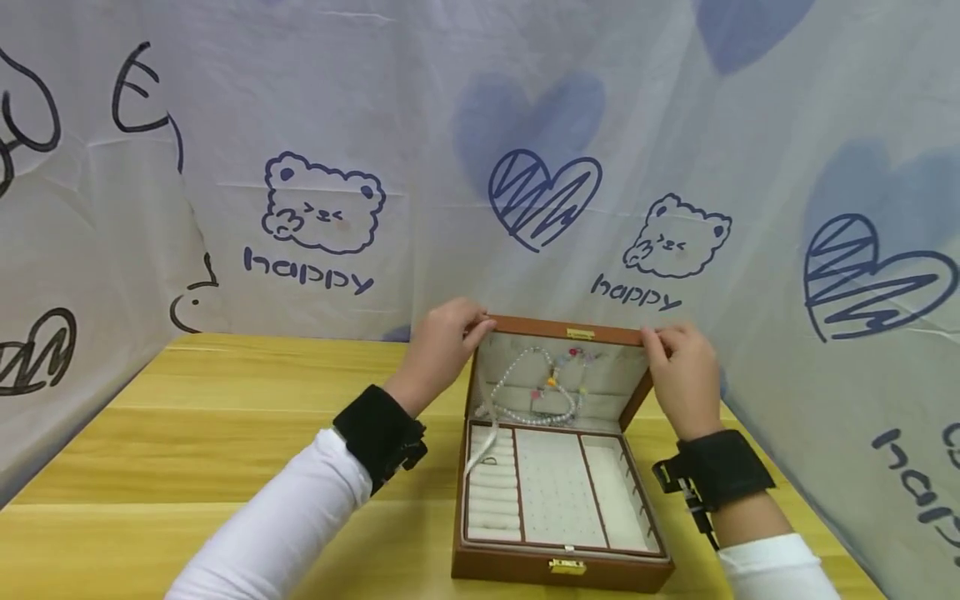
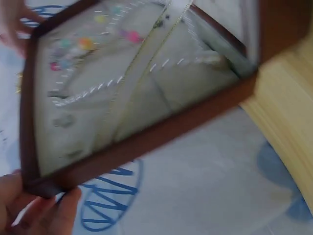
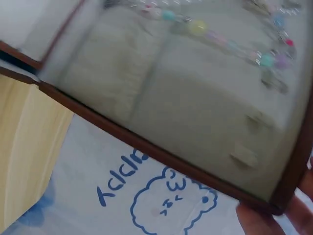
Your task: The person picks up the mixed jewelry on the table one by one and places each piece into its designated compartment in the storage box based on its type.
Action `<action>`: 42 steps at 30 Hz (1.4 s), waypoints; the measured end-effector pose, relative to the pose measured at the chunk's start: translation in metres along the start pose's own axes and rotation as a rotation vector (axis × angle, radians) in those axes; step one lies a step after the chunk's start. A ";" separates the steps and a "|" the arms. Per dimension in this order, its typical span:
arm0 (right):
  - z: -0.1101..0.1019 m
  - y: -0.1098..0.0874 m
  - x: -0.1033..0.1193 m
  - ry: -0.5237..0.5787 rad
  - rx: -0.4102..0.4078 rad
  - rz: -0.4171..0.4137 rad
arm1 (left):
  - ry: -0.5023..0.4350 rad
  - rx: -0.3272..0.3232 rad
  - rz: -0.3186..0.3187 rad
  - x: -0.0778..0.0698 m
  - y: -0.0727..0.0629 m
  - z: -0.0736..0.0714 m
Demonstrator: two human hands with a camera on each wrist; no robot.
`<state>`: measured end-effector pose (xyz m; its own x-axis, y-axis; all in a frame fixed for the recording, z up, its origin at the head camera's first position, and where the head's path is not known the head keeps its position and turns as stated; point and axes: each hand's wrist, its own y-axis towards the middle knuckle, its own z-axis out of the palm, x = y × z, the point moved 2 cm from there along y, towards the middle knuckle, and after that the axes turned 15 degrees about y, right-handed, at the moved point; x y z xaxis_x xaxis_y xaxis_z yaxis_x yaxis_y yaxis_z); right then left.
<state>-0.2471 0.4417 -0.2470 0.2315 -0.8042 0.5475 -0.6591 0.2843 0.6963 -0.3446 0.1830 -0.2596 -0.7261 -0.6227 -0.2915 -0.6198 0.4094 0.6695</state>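
Observation:
A brown jewelry box (image 1: 510,563) stands with its lid (image 1: 525,323) raised. My left hand (image 1: 438,346) pinches the lid's upper left corner between thumb and fingers. At the opposite upper corner, my right hand (image 1: 688,379) holds the lid the same way. Inside the lid hang a string of pearl-like beads (image 2: 110,84) and a string of colored beads (image 3: 198,27). A pale ribbon with gold edges (image 2: 128,81) runs from the lid down to the ring rolls (image 1: 495,496), where a small ring (image 1: 489,460) sits.
The base also has a dotted middle panel (image 1: 558,483) and an open right compartment (image 1: 611,487). A gold latch (image 1: 567,567) is on the front. Beneath lies a yellow wood-grain table (image 1: 225,417), with a printed cloth (image 1: 435,233) hanging behind and at the sides.

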 end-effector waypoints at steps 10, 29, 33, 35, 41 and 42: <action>-0.018 -0.044 -0.002 0.193 -0.180 0.129 | -0.713 0.119 -0.460 -0.010 -0.047 -0.003; -0.033 -0.079 -0.014 0.371 -0.175 0.527 | -0.713 0.263 -0.505 -0.016 -0.078 0.000; -0.026 -0.090 -0.053 0.528 -0.202 0.476 | -0.688 0.265 -0.473 -0.018 -0.086 -0.001; -0.022 -0.097 -0.086 0.584 -0.196 0.460 | -0.679 0.260 -0.464 -0.018 -0.092 0.000; -0.011 -0.123 -0.151 0.585 -0.211 0.482 | -0.727 0.258 -0.477 -0.020 -0.112 0.004; -0.011 -0.127 -0.150 0.576 -0.212 0.496 | -0.741 0.260 -0.488 -0.020 -0.116 0.005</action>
<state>-0.1901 0.5318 -0.4122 0.3181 -0.1772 0.9314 -0.6456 0.6789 0.3497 -0.2594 0.1512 -0.3349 -0.3161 -0.2163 -0.9238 -0.8895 0.4063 0.2092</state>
